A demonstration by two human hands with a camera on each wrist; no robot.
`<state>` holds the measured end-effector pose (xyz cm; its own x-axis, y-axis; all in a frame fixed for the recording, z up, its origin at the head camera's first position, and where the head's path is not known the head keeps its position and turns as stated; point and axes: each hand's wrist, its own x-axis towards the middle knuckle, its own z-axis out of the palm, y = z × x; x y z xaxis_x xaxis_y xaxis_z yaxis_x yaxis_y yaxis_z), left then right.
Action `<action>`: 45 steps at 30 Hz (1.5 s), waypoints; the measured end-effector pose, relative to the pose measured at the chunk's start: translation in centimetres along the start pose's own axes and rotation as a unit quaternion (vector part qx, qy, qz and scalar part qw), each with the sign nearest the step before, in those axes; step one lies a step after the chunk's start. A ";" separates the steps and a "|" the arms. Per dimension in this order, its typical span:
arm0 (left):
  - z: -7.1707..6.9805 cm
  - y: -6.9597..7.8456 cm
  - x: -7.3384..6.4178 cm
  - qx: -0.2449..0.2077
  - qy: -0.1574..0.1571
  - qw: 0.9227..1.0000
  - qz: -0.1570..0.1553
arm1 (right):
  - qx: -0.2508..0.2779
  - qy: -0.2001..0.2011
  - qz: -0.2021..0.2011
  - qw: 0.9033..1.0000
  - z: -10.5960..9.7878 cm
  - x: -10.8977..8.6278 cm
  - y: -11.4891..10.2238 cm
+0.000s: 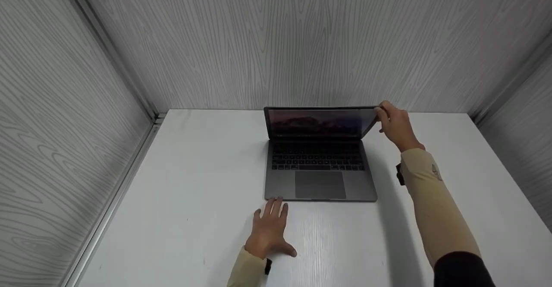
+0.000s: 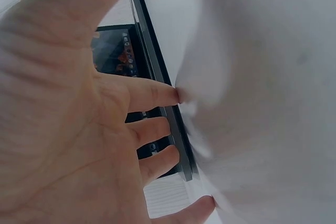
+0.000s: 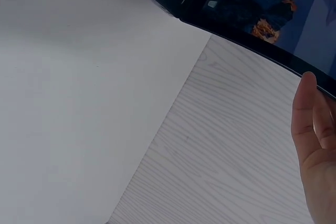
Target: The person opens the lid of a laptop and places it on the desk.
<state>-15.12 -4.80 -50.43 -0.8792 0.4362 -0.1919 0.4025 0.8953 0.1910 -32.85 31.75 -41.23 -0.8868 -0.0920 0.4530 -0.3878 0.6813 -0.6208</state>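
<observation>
A grey laptop (image 1: 319,185) stands unfolded on the white table, its screen (image 1: 317,123) lit with a dark landscape picture. My right hand (image 1: 396,125) pinches the screen's upper right corner, thumb on the front side and fingers behind it. In the right wrist view the thumb (image 3: 304,93) lies against the screen's dark border. My left hand (image 1: 269,231) is spread out at the laptop's front left corner. Its fingertips touch the front edge of the base, with the thumb stretched away to the right. The left wrist view shows the palm (image 2: 79,129) and fingers along that edge.
The white table (image 1: 207,170) reaches back to a grey wood-grain wall (image 1: 258,41). Another such panel (image 1: 64,127) rises on the left, with a metal rail along its foot. A further panel (image 1: 522,140) stands on the right.
</observation>
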 end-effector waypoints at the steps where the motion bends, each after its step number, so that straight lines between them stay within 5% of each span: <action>1: 0.0 0.0 0.0 -0.001 0.001 1.000 -0.001 | 0.003 -0.002 0.008 1.000 0.0 0.2 0.0; 12: 0.0 -0.2 -0.3 -0.003 -0.004 1.000 -0.006 | 0.043 0.012 0.056 0.997 0.3 2.0 -0.5; 31: 0.0 0.0 -1.8 -0.010 -0.001 1.000 -0.008 | 0.019 0.048 0.114 0.992 2.1 4.1 -0.5; 45: -0.4 0.5 -3.1 -0.010 -0.019 1.000 -0.008 | 0.010 0.035 0.176 0.984 6.0 1.2 2.5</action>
<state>-12.29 -5.78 -49.41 -0.8748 0.4259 -0.2309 0.3834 0.9000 0.2074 -36.34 29.01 -46.07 -0.9481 0.1972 0.2494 -0.0651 0.6475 -0.7593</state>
